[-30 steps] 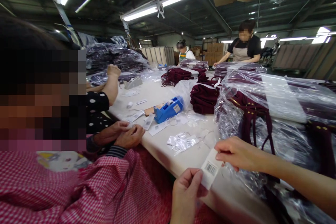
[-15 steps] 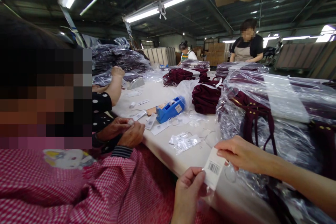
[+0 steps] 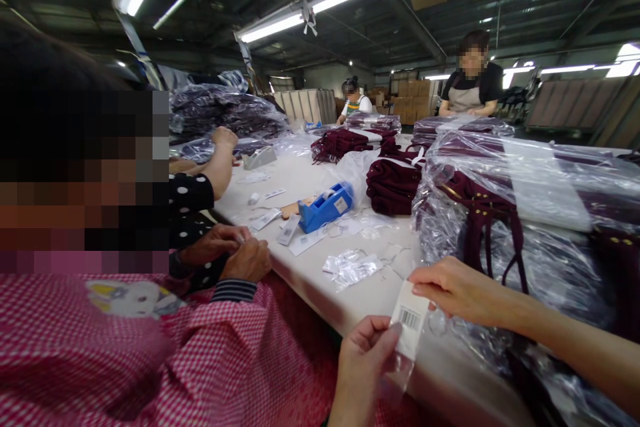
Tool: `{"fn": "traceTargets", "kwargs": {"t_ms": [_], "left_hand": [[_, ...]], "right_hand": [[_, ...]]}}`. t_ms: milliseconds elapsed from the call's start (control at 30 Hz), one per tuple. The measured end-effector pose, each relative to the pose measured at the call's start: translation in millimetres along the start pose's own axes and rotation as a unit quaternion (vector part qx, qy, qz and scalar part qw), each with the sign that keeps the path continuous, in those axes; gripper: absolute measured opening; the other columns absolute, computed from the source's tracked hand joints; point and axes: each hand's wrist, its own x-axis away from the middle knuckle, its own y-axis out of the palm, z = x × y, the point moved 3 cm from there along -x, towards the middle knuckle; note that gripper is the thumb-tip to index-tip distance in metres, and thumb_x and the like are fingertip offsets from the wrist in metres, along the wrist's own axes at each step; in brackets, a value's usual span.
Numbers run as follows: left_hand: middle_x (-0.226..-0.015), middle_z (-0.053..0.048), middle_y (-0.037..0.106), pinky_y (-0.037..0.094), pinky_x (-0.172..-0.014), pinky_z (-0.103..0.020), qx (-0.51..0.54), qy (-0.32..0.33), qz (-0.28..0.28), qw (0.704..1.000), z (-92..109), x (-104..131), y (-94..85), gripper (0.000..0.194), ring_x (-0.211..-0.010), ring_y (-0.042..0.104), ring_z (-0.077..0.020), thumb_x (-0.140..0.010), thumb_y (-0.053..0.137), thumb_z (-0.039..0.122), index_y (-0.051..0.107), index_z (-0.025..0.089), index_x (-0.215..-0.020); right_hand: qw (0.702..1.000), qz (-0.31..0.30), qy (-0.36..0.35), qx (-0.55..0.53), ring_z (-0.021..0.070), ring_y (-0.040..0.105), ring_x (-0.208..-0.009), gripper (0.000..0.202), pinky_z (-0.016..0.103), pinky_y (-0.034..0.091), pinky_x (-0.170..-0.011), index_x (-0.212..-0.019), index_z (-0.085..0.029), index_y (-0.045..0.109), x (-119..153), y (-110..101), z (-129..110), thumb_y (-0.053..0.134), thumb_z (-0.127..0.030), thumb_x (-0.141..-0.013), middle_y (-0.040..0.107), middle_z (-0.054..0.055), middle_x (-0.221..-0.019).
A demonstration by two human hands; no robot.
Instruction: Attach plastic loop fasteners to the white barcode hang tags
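Between my hands is a white hang tag (image 3: 411, 319) with a printed barcode, tilted over the table's front edge. My left hand (image 3: 369, 351) pinches its lower left side, the thumb lying across the edge. Below that thumb hangs a small clear plastic piece (image 3: 403, 373), perhaps a little bag. My right hand (image 3: 445, 283) grips the upper right end of the tag, thumb and fingers pressed together. A thin string loop (image 3: 438, 322) dangles under my right hand. Nearby on the table lies a small pile of clear plastic bags (image 3: 351, 268).
A blue tape dispenser (image 3: 326, 207) stands on the white table (image 3: 305, 273), beside several loose tags (image 3: 289, 229). Plastic-wrapped maroon garments (image 3: 495, 213) are stacked at right. A co-worker's hands (image 3: 245, 253) are close on the left. Other people stand at the far side.
My left hand has shifted slightly right and up along the tag. More of the clear plastic now shows beneath the tag. My right hand keeps its grip.
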Motion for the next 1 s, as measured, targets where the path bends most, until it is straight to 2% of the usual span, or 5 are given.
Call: {"fn": "traceTargets", "kwargs": {"t_ms": [233,400,567,767,1000], "left_hand": [[-0.055,-0.001,0.067,0.037,-0.046,-0.019,-0.008,0.001,-0.018,1.0,-6.0,-5.8,-2.2,0.032,-0.045,0.053,-0.0086,-0.057,0.085,0.038,0.069,0.013,-0.07],[-0.06,-0.003,0.069,0.041,-0.052,-0.02,0.001,0.008,-0.018,1.0,-6.2,-6.8,-2.1,0.031,-0.05,0.057,-0.0105,-0.058,0.084,0.037,0.07,0.013,-0.072],[-0.062,-0.003,0.07,0.041,-0.053,-0.02,-0.013,0.021,-0.018,1.0,-0.8,-2.6,5.9,0.028,-0.051,0.057,-0.0105,-0.062,0.082,0.037,0.07,0.013,-0.071],[-0.055,0.0,0.065,0.037,-0.05,-0.018,-0.038,0.017,-0.004,0.999,-2.0,-1.8,5.5,0.033,-0.047,0.051,-0.0077,-0.058,0.083,0.04,0.068,0.013,-0.068],[-0.056,0.002,0.065,0.034,-0.049,-0.017,-0.062,0.028,-0.047,0.997,2.6,3.6,9.4,0.036,-0.048,0.053,-0.0078,-0.062,0.081,0.043,0.06,0.015,-0.071]], "right_hand": [[0.994,0.006,-0.033,0.101,0.01,0.049,-0.054,0.027,0.024,0.024,-0.053,-0.066,-0.018,0.05,-3.5,7.0,-2.9,0.048,-0.026,-0.091,0.057,-0.001,-0.057],[0.989,0.01,-0.035,0.146,0.0128,0.055,-0.057,0.03,0.027,0.024,-0.054,-0.072,-0.018,0.055,-0.6,22.6,-0.7,0.04,-0.027,-0.096,0.063,0.001,-0.062],[0.98,-0.007,-0.045,0.196,0.0172,0.062,-0.06,0.016,0.029,0.022,-0.05,-0.088,-0.019,0.059,10.0,40.4,-5.7,0.044,-0.014,-0.088,0.07,0.002,-0.073],[0.958,-0.035,-0.036,0.284,0.0226,0.067,-0.063,0.031,0.031,0.024,-0.047,-0.107,-0.015,0.058,18.9,49.7,-19.1,0.048,-0.008,-0.079,0.072,0.007,-0.088],[0.944,-0.018,-0.084,0.32,0.0204,0.065,-0.057,0.036,0.03,0.028,-0.046,-0.113,-0.011,0.053,22.7,68.3,-20.2,0.056,-0.013,-0.077,0.071,0.007,-0.08]]}}
